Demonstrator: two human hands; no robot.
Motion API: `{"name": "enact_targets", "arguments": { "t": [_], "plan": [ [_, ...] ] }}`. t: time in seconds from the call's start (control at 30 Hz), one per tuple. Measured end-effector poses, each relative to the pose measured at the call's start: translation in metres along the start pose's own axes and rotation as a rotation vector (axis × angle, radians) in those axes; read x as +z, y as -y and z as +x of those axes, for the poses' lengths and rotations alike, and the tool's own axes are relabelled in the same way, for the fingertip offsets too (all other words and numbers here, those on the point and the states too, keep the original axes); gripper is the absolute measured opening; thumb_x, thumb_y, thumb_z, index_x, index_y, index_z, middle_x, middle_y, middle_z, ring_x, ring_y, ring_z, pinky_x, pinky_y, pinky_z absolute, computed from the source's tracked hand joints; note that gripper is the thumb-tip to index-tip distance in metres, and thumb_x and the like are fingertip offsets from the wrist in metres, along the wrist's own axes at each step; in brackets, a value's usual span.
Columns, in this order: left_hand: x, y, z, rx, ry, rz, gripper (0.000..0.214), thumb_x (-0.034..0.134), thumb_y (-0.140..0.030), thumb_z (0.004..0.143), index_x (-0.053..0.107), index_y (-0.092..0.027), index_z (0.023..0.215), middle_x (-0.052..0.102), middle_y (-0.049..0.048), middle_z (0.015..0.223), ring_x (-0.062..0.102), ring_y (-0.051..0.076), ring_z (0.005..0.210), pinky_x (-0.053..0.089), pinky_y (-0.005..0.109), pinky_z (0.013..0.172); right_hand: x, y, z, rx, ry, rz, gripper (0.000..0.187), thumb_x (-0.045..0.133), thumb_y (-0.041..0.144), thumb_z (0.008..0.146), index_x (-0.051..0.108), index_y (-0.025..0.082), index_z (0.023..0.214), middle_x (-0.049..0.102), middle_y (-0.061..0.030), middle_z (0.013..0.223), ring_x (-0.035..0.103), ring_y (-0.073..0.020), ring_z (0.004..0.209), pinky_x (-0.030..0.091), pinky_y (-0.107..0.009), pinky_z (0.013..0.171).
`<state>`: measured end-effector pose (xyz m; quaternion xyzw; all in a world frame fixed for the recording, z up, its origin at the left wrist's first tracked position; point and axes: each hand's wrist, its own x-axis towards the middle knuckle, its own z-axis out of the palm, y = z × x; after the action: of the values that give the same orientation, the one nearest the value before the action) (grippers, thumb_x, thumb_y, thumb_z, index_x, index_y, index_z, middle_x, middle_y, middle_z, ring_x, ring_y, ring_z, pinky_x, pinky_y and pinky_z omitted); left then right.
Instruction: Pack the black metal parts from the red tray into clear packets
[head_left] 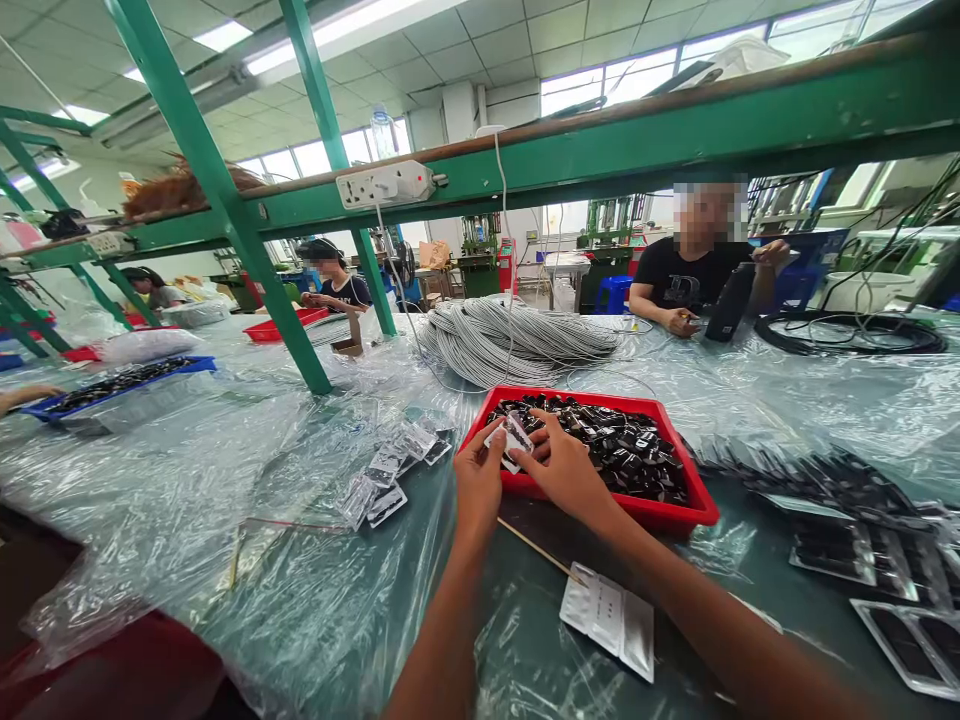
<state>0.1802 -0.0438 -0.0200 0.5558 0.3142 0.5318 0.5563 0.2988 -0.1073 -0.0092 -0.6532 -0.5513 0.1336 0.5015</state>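
Both my hands meet at the near-left corner of a red tray (679, 510) full of small black parts (622, 450). My left hand (478, 485) and my right hand (564, 468) pinch a small clear plastic bag (511, 440) between them, fingers closed on it. A row of filled small bags (390, 475) lies on the plastic sheet to the left of my left hand. A thin wooden stick (536, 550) lies under my right wrist, beside a flat white packet (611, 618).
Clear plastic sheeting covers the green table. Stacks of black blister packs (847, 500) lie right. A grey cable coil (510, 340) sits behind the tray, green frame posts (247, 230) left. A blue tray (112, 385) is far left. Three other people sit across the table.
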Motion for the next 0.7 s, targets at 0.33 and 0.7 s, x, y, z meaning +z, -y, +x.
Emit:
{"name": "enact_targets", "arguments": {
  "t": [0.33,0.7],
  "plan": [
    [-0.005,0.002,0.004,-0.042,-0.036,0.023,0.045,0.079,-0.047,0.065,0.073,-0.015,0.096,0.070,0.0044,0.080,0.065,0.016,0.071,0.053,0.031,0.075,0.000,-0.013,0.001,-0.340,-0.235,-0.272,0.023,0.054,0.017,0.090,0.062,0.018,0.112,0.057,-0.0142,0.110,0.060,-0.0247,0.090,0.056,-0.044,0.081],
    [0.007,0.003,-0.001,-0.124,-0.028,-0.338,0.039,0.087,-0.041,0.052,0.068,-0.016,0.076,0.066,-0.0005,0.072,0.060,0.011,0.068,0.048,0.025,0.070,0.009,-0.002,-0.009,-0.514,-0.197,-0.334,0.024,0.052,0.023,0.095,0.065,0.020,0.114,0.064,-0.0130,0.108,0.062,-0.0259,0.101,0.054,-0.042,0.090]
  ]
}}
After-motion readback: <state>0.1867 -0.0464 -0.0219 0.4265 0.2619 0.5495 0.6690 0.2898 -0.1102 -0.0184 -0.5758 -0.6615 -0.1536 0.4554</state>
